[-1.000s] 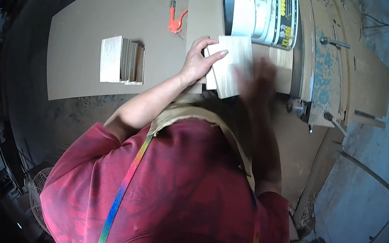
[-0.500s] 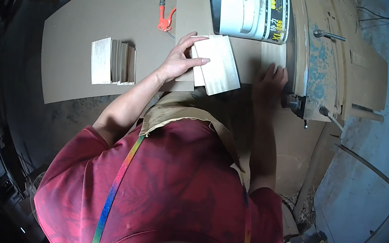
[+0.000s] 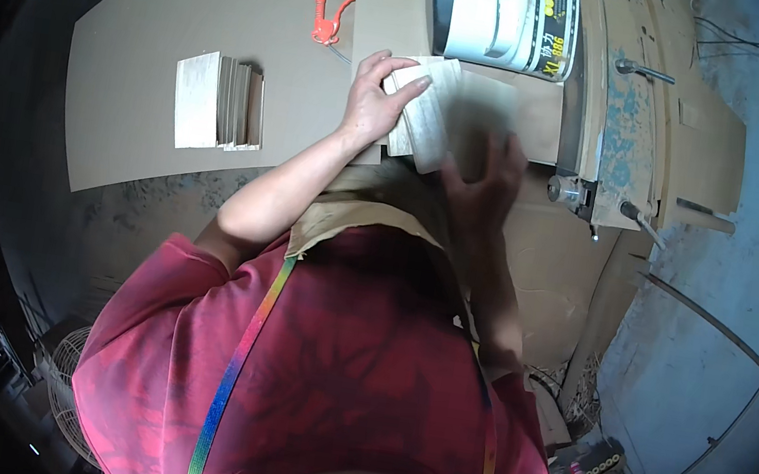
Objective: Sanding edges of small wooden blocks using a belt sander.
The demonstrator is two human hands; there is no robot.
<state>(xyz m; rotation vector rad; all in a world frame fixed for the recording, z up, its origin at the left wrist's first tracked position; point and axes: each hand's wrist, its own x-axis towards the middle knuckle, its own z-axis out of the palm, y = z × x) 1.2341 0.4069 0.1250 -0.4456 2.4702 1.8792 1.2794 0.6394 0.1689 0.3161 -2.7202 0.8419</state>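
Observation:
Several thin pale wooden boards [image 3: 424, 116] are in my left hand [image 3: 378, 101], its fingers over their far edge and its thumb on the upper face. They overlap unevenly at the near edge of the cardboard-covered bench. My right hand [image 3: 486, 182] grips another wooden board [image 3: 485, 106] by its near and right edges. That board is blurred and shadowed, close against the right side of the others; whether it touches them I cannot tell. Farther left, a row of similar boards [image 3: 223, 104] stands on edge, the leftmost leaning with its broad face showing.
A white bucket [image 3: 496, 14] with a dark base lies on its side just beyond my hands. A red air blow gun [image 3: 327, 21] on a hose rests behind my left hand. Along the right runs a worn machine [image 3: 625, 117] with metal handles. Brown cardboard [image 3: 129, 72] covers the bench.
My right hand has come left from beside the machine, bringing the board it was touching there up to the boards in my left hand. My left thumb has shifted slightly; the view has moved a little.

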